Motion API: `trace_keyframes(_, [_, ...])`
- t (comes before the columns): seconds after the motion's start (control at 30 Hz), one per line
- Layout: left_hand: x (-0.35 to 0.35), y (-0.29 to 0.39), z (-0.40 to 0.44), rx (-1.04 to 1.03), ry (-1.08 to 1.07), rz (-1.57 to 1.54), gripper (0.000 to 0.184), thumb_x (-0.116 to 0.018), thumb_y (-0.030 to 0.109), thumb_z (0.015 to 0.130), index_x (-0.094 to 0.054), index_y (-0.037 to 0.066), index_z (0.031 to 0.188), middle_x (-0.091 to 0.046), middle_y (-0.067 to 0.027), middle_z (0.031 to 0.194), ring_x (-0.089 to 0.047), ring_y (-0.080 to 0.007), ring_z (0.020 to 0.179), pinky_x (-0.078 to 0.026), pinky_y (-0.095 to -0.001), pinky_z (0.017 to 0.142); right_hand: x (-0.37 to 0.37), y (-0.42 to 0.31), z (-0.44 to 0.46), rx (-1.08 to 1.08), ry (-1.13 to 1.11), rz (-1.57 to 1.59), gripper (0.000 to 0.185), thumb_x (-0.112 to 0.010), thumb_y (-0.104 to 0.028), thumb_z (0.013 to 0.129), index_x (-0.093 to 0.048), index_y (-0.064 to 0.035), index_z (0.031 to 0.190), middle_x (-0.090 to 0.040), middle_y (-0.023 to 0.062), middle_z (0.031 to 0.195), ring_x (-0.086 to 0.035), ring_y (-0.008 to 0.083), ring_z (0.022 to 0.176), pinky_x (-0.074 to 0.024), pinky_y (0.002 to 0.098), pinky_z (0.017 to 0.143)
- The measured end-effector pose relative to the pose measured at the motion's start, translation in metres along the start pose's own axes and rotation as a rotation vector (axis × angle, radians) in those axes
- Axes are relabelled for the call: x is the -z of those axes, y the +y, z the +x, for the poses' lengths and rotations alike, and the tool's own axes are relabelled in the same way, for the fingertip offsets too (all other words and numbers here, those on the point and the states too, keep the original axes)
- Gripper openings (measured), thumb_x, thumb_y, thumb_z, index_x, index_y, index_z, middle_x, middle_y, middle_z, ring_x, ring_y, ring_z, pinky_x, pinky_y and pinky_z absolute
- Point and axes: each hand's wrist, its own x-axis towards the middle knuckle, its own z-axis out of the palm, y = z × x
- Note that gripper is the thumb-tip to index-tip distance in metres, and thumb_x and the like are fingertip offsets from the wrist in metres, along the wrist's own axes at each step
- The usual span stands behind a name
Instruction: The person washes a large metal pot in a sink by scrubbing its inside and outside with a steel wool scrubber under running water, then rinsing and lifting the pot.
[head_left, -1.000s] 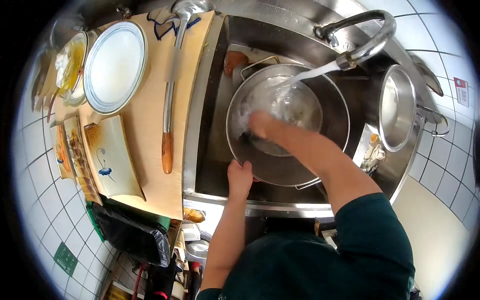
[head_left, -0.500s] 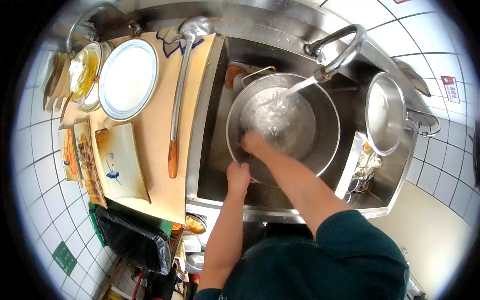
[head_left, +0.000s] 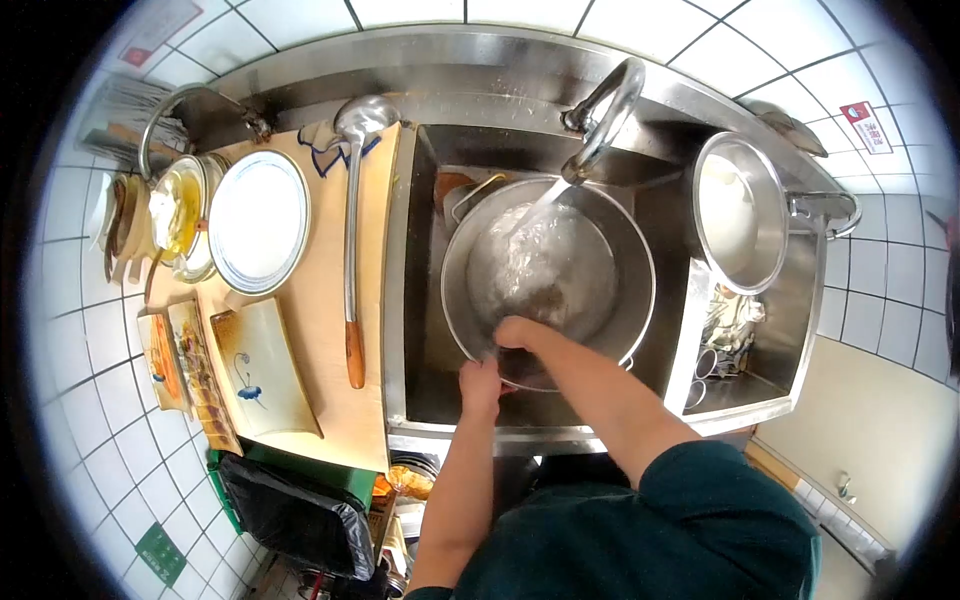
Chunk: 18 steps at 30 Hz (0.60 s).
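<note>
A large metal pot (head_left: 640, 250) sits in the sink basin, with water running into it from the faucet (head_left: 590, 160). My left hand (head_left: 480, 386) is closed on the pot's near-left rim. Inside the pot, my right hand (head_left: 517, 333) is bent down against the near-left wall with its fingers curled. What those fingers hold, if anything, is hidden. Churning water (head_left: 535, 260) covers the pot's bottom. One side handle (head_left: 474, 196) shows at the far left of the pot.
Left of the sink, a board (head_left: 325, 270) carries a long ladle (head_left: 352, 250), a white oval plate (head_left: 260, 222) and a rectangular flowered dish (head_left: 262, 370). A metal bowl (head_left: 740, 210) stands at the right. A black-lined bin (head_left: 295, 510) is at lower left.
My right hand has moved along the pot's inner wall toward the near side, closer to my left hand. My left hand keeps its place on the rim. The whole view has shifted slightly.
</note>
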Motion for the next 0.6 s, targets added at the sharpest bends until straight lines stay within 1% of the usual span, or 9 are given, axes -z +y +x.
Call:
trace_keyframes(0.07, [0.005,-0.008,-0.005,-0.023,0.005,-0.014,0.022,-0.052,0.008,0.092,-0.058,-0.009,0.104,-0.065,-0.0196,0.098,-0.070,-0.0296,0.078,-0.063,-0.0416,0.056,0.009,-0.039,0.005,-0.006,0.289,0.767,0.033,-0.060,-0.017,0.083,-0.071,0.0031,0.107,-0.069,0.0248,0.110,-0.065,0.0382,0.101,-0.0493,0.0447,0.087])
trace_keyframes(0.13, [0.015,-0.020,0.000,0.042,-0.018,0.022,0.026,-0.051,0.010,0.094,-0.055,-0.010,0.111,-0.063,-0.0192,0.105,-0.068,-0.0309,0.085,-0.063,-0.0404,0.061,0.052,-0.077,-0.021,0.256,0.370,1.325,0.027,-0.069,-0.019,0.080,-0.069,-0.0024,0.102,-0.070,0.0097,0.096,-0.066,0.0232,0.087,-0.0514,0.0396,0.080])
trace_keyframes(0.27, [-0.004,-0.015,-0.025,0.055,0.013,-0.064,0.041,-0.056,0.007,0.092,-0.043,-0.012,0.126,-0.055,-0.0239,0.123,-0.064,-0.0337,0.100,-0.062,-0.0430,0.073,0.151,-0.090,-0.054,0.363,0.660,1.863,0.026,-0.072,-0.020,0.082,-0.067,-0.0078,0.104,-0.070,0.0071,0.096,-0.067,0.0208,0.086,-0.0513,0.0375,0.076])
trace_keyframes(0.3, [-0.006,-0.013,-0.028,0.048,0.051,-0.079,0.047,-0.059,0.004,0.090,-0.040,-0.013,0.129,-0.053,-0.0254,0.126,-0.063,-0.0341,0.103,-0.062,-0.0454,0.076,0.169,-0.085,-0.059,0.315,0.802,1.927,0.025,-0.071,-0.023,0.084,-0.067,-0.0085,0.104,-0.070,0.0066,0.095,-0.066,0.0202,0.087,-0.0515,0.0377,0.073])
trace_keyframes(0.33, [-0.003,-0.017,-0.015,-0.208,0.260,0.232,0.053,-0.061,0.003,0.088,-0.036,-0.013,0.132,-0.049,-0.0270,0.130,-0.060,-0.0371,0.107,-0.058,-0.0471,0.083,0.186,-0.080,-0.063,0.265,0.947,1.984,0.024,-0.070,-0.025,0.085,-0.067,-0.0093,0.103,-0.070,0.0060,0.095,-0.066,0.0196,0.088,-0.0518,0.0379,0.071])
trace_keyframes(0.4, [0.001,-0.012,0.014,-0.725,0.667,0.849,0.067,-0.065,0.001,0.085,-0.028,-0.013,0.139,-0.041,-0.0303,0.139,-0.054,-0.0431,0.117,-0.051,-0.0505,0.097,0.208,-0.062,-0.052,0.381,0.950,2.059,0.029,-0.069,-0.028,0.087,-0.065,-0.0080,0.108,-0.069,0.0079,0.099,-0.066,0.0217,0.091,-0.0532,0.0406,0.069])
trace_keyframes(0.47, [-0.001,0.045,0.017,-1.049,0.651,0.971,0.073,-0.066,0.000,0.084,-0.025,-0.012,0.143,-0.039,-0.0340,0.140,-0.048,-0.0512,0.121,-0.040,-0.0506,0.106,0.212,-0.056,-0.051,0.313,0.931,2.002,0.035,-0.068,-0.029,0.089,-0.062,-0.0066,0.115,-0.067,0.0101,0.106,-0.066,0.0246,0.093,-0.0550,0.0440,0.069])
trace_keyframes(0.53, [-0.006,0.074,0.022,-0.839,0.480,0.902,0.070,-0.064,-0.002,0.084,-0.027,-0.012,0.142,-0.038,-0.0350,0.140,-0.047,-0.0522,0.122,-0.042,-0.0499,0.104,0.225,-0.091,-0.096,0.089,0.886,1.809,0.042,-0.066,-0.030,0.090,-0.057,-0.0051,0.123,-0.065,0.0127,0.114,-0.065,0.0281,0.096,-0.0571,0.0481,0.071])
trace_keyframes(0.6, [-0.002,0.075,0.031,-0.716,0.354,0.818,0.069,-0.063,-0.003,0.083,-0.028,-0.011,0.142,-0.037,-0.0358,0.140,-0.046,-0.0525,0.122,-0.044,-0.0490,0.102,0.225,-0.095,-0.095,0.158,0.857,1.823,0.044,-0.061,-0.027,0.094,-0.051,-0.0040,0.130,-0.059,0.0145,0.124,-0.064,0.0322,0.099,-0.0578,0.0531,0.079])
